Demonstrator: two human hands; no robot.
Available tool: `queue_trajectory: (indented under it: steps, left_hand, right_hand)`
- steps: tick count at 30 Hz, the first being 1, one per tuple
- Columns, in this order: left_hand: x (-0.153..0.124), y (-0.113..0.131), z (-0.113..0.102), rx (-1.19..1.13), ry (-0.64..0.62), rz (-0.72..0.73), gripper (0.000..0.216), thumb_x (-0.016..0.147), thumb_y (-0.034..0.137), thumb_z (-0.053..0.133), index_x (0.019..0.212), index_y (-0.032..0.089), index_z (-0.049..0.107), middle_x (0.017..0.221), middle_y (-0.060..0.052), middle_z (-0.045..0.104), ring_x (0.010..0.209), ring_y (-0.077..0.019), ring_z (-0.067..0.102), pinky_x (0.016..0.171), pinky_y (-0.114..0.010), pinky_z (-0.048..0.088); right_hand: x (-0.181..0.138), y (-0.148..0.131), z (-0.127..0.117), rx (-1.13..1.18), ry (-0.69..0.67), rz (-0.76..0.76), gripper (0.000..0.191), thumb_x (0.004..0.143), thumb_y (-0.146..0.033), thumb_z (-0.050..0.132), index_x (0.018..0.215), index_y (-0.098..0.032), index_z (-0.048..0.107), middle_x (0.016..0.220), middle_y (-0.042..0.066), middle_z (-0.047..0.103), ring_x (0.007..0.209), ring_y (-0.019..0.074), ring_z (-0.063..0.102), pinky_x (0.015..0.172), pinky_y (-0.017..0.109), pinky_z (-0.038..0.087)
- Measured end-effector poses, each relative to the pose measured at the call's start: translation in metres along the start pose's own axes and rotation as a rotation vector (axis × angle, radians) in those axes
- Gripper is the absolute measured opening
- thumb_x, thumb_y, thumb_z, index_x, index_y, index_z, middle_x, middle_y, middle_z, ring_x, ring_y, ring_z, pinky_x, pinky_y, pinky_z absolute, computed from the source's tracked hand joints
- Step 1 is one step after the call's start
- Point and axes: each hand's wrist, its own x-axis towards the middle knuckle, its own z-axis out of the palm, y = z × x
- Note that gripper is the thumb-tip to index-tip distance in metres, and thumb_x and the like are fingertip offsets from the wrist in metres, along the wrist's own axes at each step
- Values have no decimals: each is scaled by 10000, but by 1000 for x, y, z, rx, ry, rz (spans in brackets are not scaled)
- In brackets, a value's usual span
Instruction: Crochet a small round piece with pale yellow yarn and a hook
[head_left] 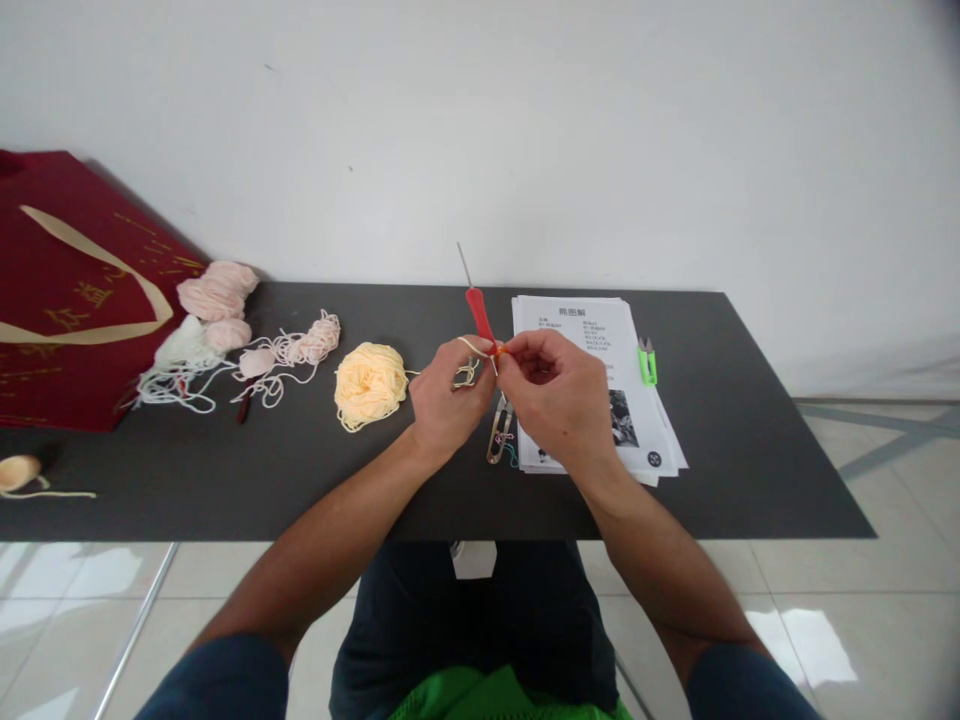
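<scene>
My left hand [451, 392] is closed, with pale yellow yarn [471, 344] running over its index finger and a loop hanging below. A red-handled crochet hook [478, 312] stands up between my hands, its thin metal shaft pointing away and slightly left. Its lower end sits at the meeting fingertips; which hand grips it I cannot tell. My right hand [559, 390] pinches at a small orange piece [502, 350] touching the hook's lower end. Left of my hands lies a pale yellow yarn ball [370, 385]. Beneath the fingertips is a large metal safety pin [497, 432] with small coloured bits on it.
Printed sheets [592, 455] lie under my right hand, with green thread snips [646, 362] at their right edge. Pink yarn [217, 290], white yarn [184, 350] and a dark red bag [60, 260] are on the left. The dark table [735, 430] meets a white wall.
</scene>
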Motion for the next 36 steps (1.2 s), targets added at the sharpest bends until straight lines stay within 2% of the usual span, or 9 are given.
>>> queue_trajectory:
  steps: [6, 10, 20, 25, 32, 36]
  left_hand:
    - [-2, 2, 4, -132, 33, -143, 227, 862, 228, 790, 1065, 258, 692, 1023, -14, 770, 919, -162, 780, 834, -295, 629]
    - [-2, 4, 7, -202, 49, -187, 230, 857, 222, 800, 1058, 248, 691, 998, -12, 763, 893, -149, 779, 822, -278, 628]
    - [-5, 0, 2, -10, 46, -25, 216, 870, 224, 789, 1073, 244, 717, 1018, -13, 776, 898, -146, 774, 785, -249, 609]
    - [-5, 1, 7, -182, 82, -103, 271, 826, 189, 823, 1062, 254, 707, 982, 2, 756, 864, -130, 758, 802, -251, 612]
    - [5, 15, 10, -408, 111, -255, 259, 802, 213, 848, 1002, 229, 683, 880, 13, 741, 738, -103, 744, 672, -195, 585]
    - [9, 20, 9, -472, 111, -266, 252, 807, 207, 845, 992, 225, 675, 859, 11, 762, 732, -104, 752, 661, -187, 580]
  right_hand:
    - [-1, 1, 2, 43, 26, -2, 72, 841, -268, 712, 877, -206, 718, 715, -11, 713, 593, 111, 623, 567, 250, 492]
    - [-1, 1, 3, 70, 49, 5, 81, 842, -278, 718, 876, -205, 714, 750, 1, 738, 614, 119, 646, 592, 261, 518]
    - [0, -1, 3, 73, 72, 21, 65, 840, -268, 717, 864, -209, 708, 754, 2, 738, 627, 123, 655, 603, 268, 529]
    - [-1, 0, 5, 97, 94, -3, 50, 849, -262, 705, 865, -216, 692, 757, 0, 730, 635, 123, 648, 603, 266, 530]
    - [-2, 2, 8, 123, 108, -18, 72, 851, -276, 715, 881, -218, 685, 760, -5, 727, 627, 119, 637, 588, 260, 527]
    - [-4, 4, 8, 130, 102, -34, 67, 870, -279, 707, 896, -221, 688, 783, -4, 734, 645, 119, 650, 603, 259, 535]
